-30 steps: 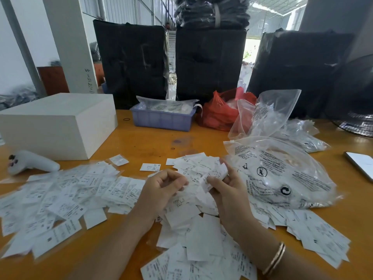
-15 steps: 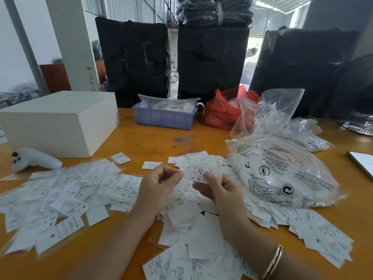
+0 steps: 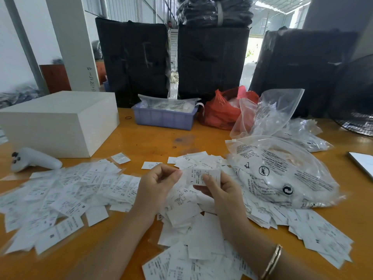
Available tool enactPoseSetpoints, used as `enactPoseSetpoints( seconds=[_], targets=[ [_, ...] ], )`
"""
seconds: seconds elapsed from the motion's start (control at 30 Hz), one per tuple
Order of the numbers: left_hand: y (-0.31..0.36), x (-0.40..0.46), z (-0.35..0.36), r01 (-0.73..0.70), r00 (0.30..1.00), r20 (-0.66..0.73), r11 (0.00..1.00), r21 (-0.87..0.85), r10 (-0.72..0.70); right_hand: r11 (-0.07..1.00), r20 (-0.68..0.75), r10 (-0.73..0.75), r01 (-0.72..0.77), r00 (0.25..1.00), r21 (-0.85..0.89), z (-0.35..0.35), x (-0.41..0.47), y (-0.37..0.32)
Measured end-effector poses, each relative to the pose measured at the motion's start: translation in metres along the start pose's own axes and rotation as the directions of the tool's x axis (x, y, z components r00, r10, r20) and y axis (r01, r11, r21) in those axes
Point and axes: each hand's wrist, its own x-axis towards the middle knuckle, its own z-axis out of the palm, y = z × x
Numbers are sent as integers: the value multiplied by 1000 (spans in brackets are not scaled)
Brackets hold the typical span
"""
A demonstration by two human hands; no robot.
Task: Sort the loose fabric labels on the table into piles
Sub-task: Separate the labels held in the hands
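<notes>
Head view, label [image 3: 198,175] pinched between both hands' grips, above pile [image 3: 187,211]

Your right hand [image 3: 224,190] pinches a white label [image 3: 201,175] marked L above the middle heap [image 3: 189,215]; your left hand [image 3: 155,186] touches its left edge; more labels [image 3: 60,195] spread left on the orange worktop [image 3: 153,142]; a printed clear bag [image 3: 282,172] lies right.

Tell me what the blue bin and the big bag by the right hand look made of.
Blue bin: likely rigid moulded plastic, matte, with ribbed walls. Big bag: thin clear plastic film, glossy and wrinkled, printed with black text, contents showing through.
</notes>
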Motion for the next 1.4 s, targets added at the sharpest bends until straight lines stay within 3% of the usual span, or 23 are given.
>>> enactPoseSetpoints(
  seconds=[0.2,0.6,1.03,1.4],
  targets=[
    [0,0,0,2,1000,-9,1000,8,-2,989,12,-48,49,999,-141,0,0,3],
    [1,-1,-1,1,1000,-30,1000,8,-1,962,16,-78,79,997,-260,1,0,5],
    [6,-2,-2,80,980,184,996,-38,-72,969,8,-95,94,995,-230,-3,1,2],
    [6,-1,-3,69,997,40,993,-95,-66,973,71,-86,99,994,-208,-2,-1,1]
  ],
)
